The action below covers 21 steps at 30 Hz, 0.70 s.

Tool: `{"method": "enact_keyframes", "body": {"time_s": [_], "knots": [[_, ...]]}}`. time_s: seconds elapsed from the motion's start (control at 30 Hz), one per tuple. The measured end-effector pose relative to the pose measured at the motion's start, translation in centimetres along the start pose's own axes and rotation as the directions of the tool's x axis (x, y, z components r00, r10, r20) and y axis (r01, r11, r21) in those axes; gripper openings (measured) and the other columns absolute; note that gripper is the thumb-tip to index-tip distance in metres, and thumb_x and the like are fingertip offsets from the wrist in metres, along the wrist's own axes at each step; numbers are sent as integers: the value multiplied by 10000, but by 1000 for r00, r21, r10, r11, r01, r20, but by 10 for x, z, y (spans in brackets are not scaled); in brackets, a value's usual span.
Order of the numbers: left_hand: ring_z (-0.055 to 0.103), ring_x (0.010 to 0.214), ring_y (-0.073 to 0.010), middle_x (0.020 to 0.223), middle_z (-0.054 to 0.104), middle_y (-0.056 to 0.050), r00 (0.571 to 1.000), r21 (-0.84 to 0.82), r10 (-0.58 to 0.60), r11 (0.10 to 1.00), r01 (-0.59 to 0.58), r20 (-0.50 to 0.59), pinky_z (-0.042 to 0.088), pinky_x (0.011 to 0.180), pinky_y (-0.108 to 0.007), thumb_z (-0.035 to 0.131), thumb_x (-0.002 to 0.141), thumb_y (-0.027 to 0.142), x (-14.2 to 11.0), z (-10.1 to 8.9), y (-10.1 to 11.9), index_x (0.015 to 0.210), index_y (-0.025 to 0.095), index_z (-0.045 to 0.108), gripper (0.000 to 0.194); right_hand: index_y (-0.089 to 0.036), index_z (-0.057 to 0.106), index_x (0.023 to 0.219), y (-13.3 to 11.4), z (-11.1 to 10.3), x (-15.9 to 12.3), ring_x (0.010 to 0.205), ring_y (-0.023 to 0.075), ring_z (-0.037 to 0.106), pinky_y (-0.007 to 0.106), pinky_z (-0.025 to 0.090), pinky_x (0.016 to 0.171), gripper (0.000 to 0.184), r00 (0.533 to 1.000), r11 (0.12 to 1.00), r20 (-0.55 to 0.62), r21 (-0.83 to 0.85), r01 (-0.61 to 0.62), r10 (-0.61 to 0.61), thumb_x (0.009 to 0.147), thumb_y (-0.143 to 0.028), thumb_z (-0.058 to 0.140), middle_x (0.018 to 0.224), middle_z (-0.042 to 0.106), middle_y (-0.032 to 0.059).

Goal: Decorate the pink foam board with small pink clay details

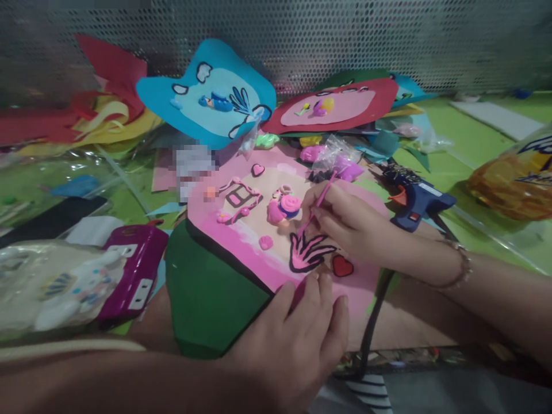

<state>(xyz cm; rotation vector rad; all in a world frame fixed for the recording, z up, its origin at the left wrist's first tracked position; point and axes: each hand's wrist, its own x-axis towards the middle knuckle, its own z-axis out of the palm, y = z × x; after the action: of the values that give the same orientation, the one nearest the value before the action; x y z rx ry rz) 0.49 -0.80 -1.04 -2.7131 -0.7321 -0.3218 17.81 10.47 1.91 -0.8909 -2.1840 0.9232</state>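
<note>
My right hand [345, 218] pinches a thin pink stick-shaped tool [326, 192], its lower end at a black-outlined pink coral shape [307, 253]. Under both hands lies pink paper artwork [241, 253] with a pale middle. A clay snail [285, 207] with a pink spiral shell sits near its centre. Beside my right wrist is a red heart [342, 265]; a small pink clay shell [266, 242] lies left of the coral. My left hand [297, 333] rests with fingers stretched over the artwork's lower edge. Dark green paper [211, 293] sticks out under the left side.
A blue glue gun [420, 201] lies to the right, its black cable running down past the artwork. Blue [172, 109] and red [383, 95] paper artworks stand behind, with bagged clay [345, 167] before them. A purple-topped pouch [133, 270] is left; an orange-filled bag [517, 178] is right.
</note>
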Motion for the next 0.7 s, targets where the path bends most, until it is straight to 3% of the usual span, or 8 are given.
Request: {"method": "enact_keyframes", "body": {"time_s": [0.33,0.53,0.7], "knots": [[501,1146,-308,1223,585,-166,1000,-3,-19,1000,19,4,336,929,-458,350,938,191,2,-1,1,1258,71,493,372,-170,431,922,-7,-3,-1,697,114,523,244,454,604,139,992,984,15,-120,130,-129,896,-65,344,815,530,36],[506,1142,-310,1223,587,-153,1000,5,-7,1000,7,24,339,923,-452,374,939,206,3,-4,-2,1264,73,495,372,-182,455,1044,-7,2,-3,895,145,566,274,471,736,146,984,958,30,-225,176,-174,941,-124,369,979,590,65],[509,1140,-316,1227,582,-159,999,8,9,1000,-9,37,338,917,-459,355,941,203,2,-3,-1,1272,72,490,381,-180,493,968,-6,2,-2,901,131,562,253,463,750,139,968,936,61,-245,252,-244,940,-113,375,957,588,53]]}}
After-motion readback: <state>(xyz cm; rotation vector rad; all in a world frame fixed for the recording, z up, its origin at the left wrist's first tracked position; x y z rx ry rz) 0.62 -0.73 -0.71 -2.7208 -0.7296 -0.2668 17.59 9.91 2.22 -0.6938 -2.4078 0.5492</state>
